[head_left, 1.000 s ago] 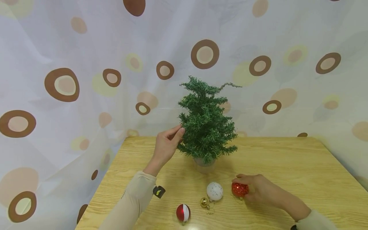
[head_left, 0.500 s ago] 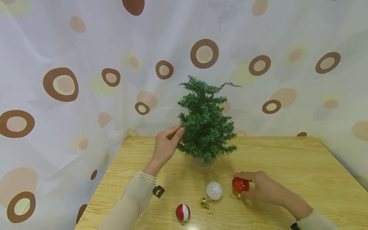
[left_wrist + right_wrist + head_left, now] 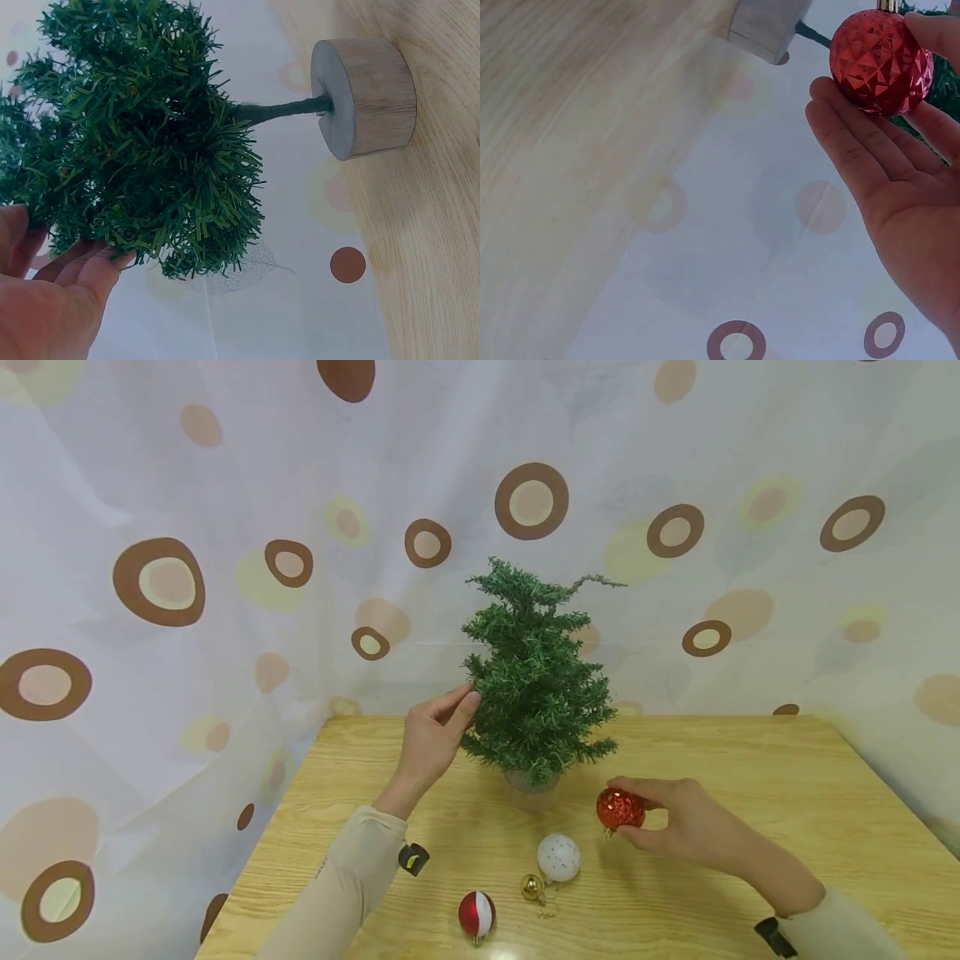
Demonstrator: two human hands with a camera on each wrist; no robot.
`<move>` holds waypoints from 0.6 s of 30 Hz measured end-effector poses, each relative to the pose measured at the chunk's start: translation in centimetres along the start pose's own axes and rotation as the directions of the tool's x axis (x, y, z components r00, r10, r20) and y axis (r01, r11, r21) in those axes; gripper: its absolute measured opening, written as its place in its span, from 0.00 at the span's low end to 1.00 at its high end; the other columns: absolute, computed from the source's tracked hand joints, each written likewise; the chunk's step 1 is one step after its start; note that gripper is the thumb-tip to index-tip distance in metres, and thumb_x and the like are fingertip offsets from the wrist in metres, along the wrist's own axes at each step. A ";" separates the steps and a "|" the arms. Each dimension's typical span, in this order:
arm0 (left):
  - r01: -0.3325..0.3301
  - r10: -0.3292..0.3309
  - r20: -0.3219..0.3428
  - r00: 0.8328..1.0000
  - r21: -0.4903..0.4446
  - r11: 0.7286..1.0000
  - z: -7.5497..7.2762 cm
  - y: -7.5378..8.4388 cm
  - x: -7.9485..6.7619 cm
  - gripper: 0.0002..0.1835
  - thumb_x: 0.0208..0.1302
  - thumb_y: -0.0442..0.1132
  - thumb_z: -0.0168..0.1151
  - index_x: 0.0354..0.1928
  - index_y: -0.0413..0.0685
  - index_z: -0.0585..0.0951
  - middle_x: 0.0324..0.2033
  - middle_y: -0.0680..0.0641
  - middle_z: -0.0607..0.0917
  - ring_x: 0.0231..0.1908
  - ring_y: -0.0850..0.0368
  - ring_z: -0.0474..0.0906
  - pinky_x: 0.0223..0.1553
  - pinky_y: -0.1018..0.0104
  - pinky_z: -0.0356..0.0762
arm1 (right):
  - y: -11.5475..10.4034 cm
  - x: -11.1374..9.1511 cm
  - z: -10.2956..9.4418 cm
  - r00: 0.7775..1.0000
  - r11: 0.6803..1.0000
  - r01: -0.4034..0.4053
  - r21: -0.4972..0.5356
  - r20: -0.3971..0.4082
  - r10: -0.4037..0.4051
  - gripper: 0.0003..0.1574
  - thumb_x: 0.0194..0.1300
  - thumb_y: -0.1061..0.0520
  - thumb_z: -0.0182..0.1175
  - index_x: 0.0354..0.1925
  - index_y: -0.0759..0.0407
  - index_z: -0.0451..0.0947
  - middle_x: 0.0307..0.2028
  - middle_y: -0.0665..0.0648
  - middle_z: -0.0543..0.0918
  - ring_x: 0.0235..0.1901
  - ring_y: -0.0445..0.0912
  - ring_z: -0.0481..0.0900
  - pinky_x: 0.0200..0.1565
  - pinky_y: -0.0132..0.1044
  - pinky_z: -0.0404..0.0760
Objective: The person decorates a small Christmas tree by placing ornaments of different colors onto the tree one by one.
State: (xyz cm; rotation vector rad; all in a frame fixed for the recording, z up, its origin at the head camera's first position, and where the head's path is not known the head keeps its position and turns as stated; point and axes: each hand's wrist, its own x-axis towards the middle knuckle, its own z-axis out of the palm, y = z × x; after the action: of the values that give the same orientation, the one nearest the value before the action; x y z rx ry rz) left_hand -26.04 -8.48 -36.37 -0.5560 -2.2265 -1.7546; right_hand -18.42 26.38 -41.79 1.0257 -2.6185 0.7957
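A small artificial Christmas tree [image 3: 536, 685] stands upright on a round wooden base [image 3: 382, 97]. At its left side my left hand [image 3: 431, 735] pinches a branch tip between thumb and fingers; in the left wrist view the green needles [image 3: 150, 135] partly cover those fingertips. My right hand [image 3: 686, 822] holds a shiny red Christmas bauble [image 3: 620, 809] above the table, right of the tree base. Thumb and fingers grip it from opposite sides. Its faceted surface and gold cap show in the right wrist view, where the right hand [image 3: 907, 195] reaches in from the right.
On the table [image 3: 750, 793] in front of the tree lie a white speckled bauble [image 3: 558, 858], a small gold bauble [image 3: 532, 887] and a red-and-white bauble [image 3: 477, 915]. A patterned curtain [image 3: 637, 460] hangs behind the table and along its sides.
My right hand has lifted the red bauble from the table and moved it away from me, toward the tree. The left hand stays at the same branch.
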 end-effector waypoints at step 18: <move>0.018 -0.017 0.008 1.000 -0.017 1.000 0.0 0.0 0.0 0.22 0.79 0.42 0.62 0.68 0.40 0.80 0.65 0.38 0.83 0.56 0.40 0.87 0.55 0.58 0.88 | -2.3 1.8 -1.9 0.995 0.998 -0.056 0.005 -0.086 0.056 0.37 0.60 0.55 0.79 0.64 0.68 0.81 0.46 0.57 0.93 0.40 0.40 0.92 0.43 0.40 0.91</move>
State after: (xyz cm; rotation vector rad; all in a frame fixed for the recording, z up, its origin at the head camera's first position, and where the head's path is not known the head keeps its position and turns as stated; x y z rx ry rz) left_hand -26.04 -8.47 -36.38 -0.5500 -2.2303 -1.7850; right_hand -18.17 25.11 -38.59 0.9010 -2.5839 0.8371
